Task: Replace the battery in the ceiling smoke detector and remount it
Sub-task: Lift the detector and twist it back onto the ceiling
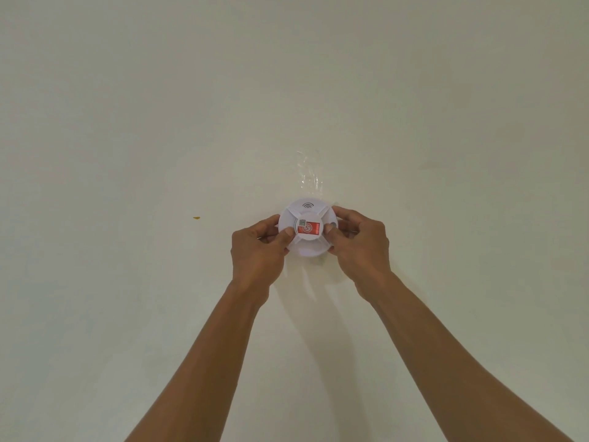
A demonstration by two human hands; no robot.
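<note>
The smoke detector (307, 229) sits flat against the ceiling (159, 122), a round white disc with no long axis to speak of, its face turned straight toward the camera and a red label (308, 230) at its centre. It lies directly between the two hands: the left hand (258, 247) clasps the disc's left edge, thumb laid on the face beside the label, and the right hand (360, 244) clasps the right edge, with its fingers (339, 213) curled over the upper rim. Both hands are closed on the housing, about equally near it, on opposite sides of the disc. That opposed grip suits a twist about the axis running into the ceiling, which I judge to be the coming move, though whether it is coming off or going back on cannot be told. A strip of clear tape (307, 173) shines on the ceiling just above the disc, and a small yellow fleck (196, 217) lies well apart to the left.
</note>
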